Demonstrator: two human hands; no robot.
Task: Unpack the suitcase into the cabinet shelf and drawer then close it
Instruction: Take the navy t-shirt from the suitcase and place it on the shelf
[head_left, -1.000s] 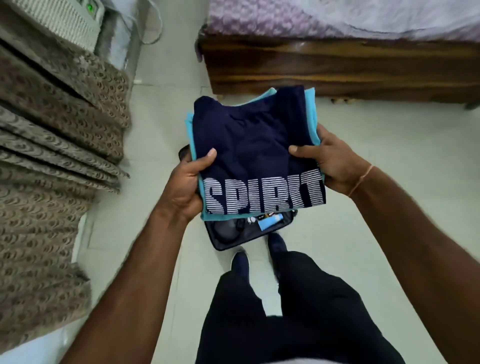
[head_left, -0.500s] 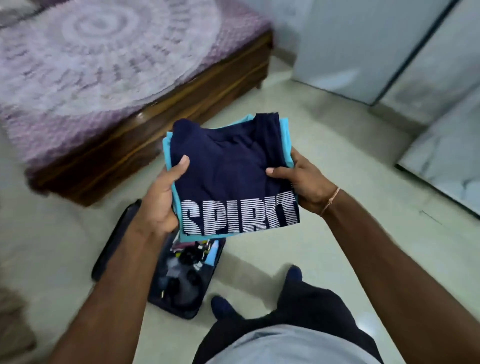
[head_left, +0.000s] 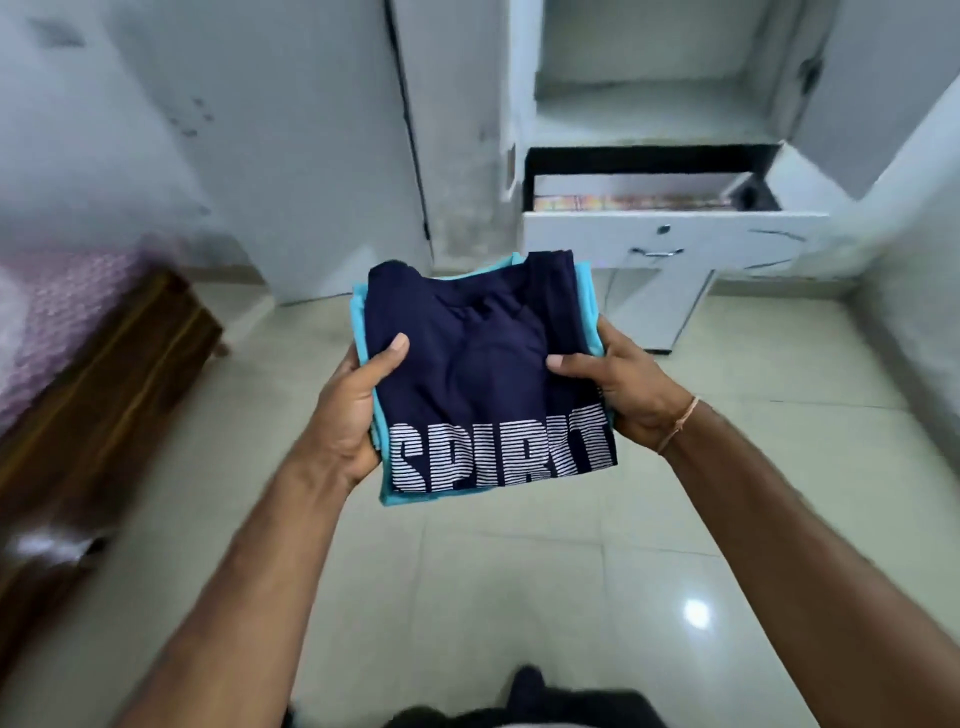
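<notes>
Cabinet drawer (head_left: 670, 236) open ahead; left hand (head_left: 347, 410), right hand (head_left: 623, 387) grip folded shirts (head_left: 478, 364), collar twd cabinet.

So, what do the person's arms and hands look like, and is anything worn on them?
Both forearms are bare, with no sleeves in view. The left hand wears nothing. The right hand has a thin orange-pink thread tied around its wrist. No rings, watch or gloves are visible.

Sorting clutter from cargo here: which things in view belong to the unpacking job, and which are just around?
Job: folded shirts, held by left hand and right hand; open drawer; cabinet shelf.
Around: bed; floor.
</notes>
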